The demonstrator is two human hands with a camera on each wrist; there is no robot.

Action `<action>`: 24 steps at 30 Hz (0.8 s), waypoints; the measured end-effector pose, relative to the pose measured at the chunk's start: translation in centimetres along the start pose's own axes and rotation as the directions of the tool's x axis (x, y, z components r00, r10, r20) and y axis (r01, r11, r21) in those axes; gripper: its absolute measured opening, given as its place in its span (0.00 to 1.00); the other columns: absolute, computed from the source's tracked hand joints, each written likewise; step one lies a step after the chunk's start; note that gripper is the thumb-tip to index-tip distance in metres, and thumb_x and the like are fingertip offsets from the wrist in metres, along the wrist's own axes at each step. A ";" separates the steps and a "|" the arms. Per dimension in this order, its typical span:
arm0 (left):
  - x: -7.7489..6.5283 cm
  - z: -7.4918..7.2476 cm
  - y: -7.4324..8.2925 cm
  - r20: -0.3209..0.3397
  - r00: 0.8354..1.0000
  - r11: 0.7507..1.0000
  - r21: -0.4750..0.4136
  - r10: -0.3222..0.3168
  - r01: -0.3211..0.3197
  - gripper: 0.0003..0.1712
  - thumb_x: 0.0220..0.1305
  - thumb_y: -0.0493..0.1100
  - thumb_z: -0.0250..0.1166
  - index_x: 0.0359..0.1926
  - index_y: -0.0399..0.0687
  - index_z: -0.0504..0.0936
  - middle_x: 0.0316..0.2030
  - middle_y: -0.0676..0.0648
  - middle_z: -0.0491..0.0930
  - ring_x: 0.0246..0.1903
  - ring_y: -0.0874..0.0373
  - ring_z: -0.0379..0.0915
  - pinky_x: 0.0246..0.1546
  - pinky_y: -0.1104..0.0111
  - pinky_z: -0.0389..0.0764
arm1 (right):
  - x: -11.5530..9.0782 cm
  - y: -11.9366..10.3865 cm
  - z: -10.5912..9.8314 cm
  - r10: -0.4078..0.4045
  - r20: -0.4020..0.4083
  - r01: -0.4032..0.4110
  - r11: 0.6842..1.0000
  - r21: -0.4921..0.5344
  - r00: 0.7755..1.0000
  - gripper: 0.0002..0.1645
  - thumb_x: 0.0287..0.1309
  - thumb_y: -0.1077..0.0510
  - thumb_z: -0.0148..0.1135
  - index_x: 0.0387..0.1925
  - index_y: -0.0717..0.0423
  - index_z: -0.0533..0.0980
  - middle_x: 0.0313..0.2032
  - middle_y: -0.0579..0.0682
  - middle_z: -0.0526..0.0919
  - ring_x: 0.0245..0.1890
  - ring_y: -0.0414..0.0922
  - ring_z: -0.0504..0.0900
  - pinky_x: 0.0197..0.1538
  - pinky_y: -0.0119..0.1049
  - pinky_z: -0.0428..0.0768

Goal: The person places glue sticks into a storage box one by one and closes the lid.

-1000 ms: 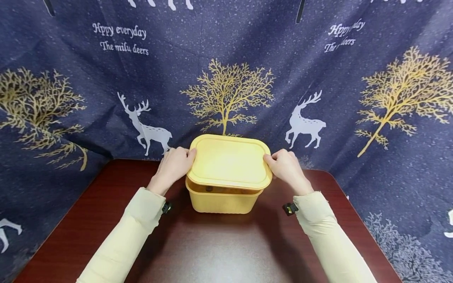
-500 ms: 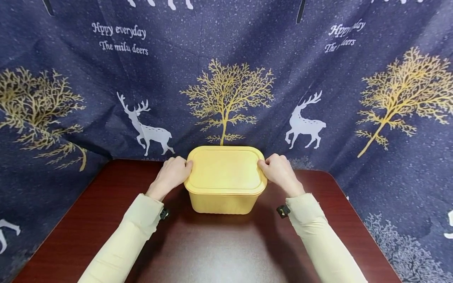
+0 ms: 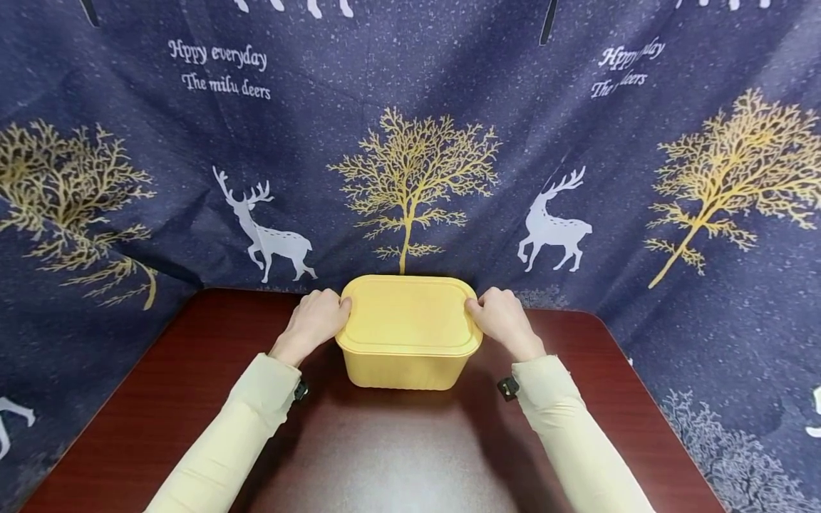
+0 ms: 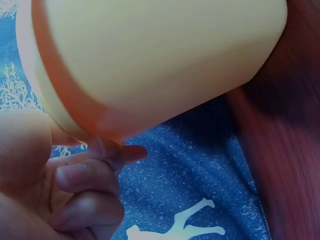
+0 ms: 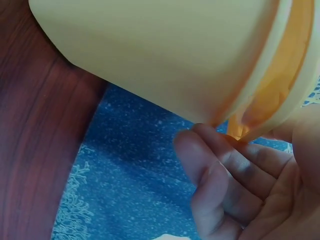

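Note:
A yellow rectangular box (image 3: 407,372) with rounded corners stands near the table's far edge. Its matching yellow lid (image 3: 405,313) lies over the top. My left hand (image 3: 313,322) pinches the lid's left end, thumb on top and fingers curled beneath the rim. At the opposite end my right hand (image 3: 505,322) holds the lid the same way. In the right wrist view a gap shows between the lid's edge (image 5: 302,85) and the rim of the box. On the left the lid's edge (image 4: 50,102) sits close against the box wall. The inside of the box is hidden.
The dark red wooden table (image 3: 385,456) stretches in front of the box and to both sides. A navy cloth (image 3: 410,64) printed with deer and trees hangs behind the table. Small dark wrist cameras (image 3: 508,388) hang from both cuffs.
Both hands have lowered the lid from its raised, tilted position onto the box. The front opening that showed the box's inside has gone from view. The box has stayed in place.

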State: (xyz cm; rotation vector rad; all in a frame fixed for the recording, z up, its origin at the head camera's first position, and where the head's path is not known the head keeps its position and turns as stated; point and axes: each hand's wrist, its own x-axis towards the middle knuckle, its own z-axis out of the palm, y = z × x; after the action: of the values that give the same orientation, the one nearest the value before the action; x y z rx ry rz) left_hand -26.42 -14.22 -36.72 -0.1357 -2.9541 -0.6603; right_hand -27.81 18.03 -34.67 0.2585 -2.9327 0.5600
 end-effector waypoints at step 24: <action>-0.1 0.8 -0.5 0.023 0.999 0.997 -0.069 -0.040 0.042 0.28 0.73 0.53 0.50 0.16 0.48 0.76 0.18 0.45 0.73 0.22 0.49 0.72 0.22 0.60 0.72 | 0.4 1.6 2.1 0.051 0.056 -0.056 0.993 0.107 0.997 0.28 0.65 0.46 0.53 0.12 0.52 0.77 0.13 0.47 0.72 0.18 0.47 0.72 0.23 0.38 0.69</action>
State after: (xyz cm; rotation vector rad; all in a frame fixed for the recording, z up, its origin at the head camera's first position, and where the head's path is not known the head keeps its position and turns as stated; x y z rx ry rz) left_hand -26.43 -14.32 -37.62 -0.0888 -2.9626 -0.7725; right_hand -28.78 18.67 -37.11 0.2106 -2.9726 0.7330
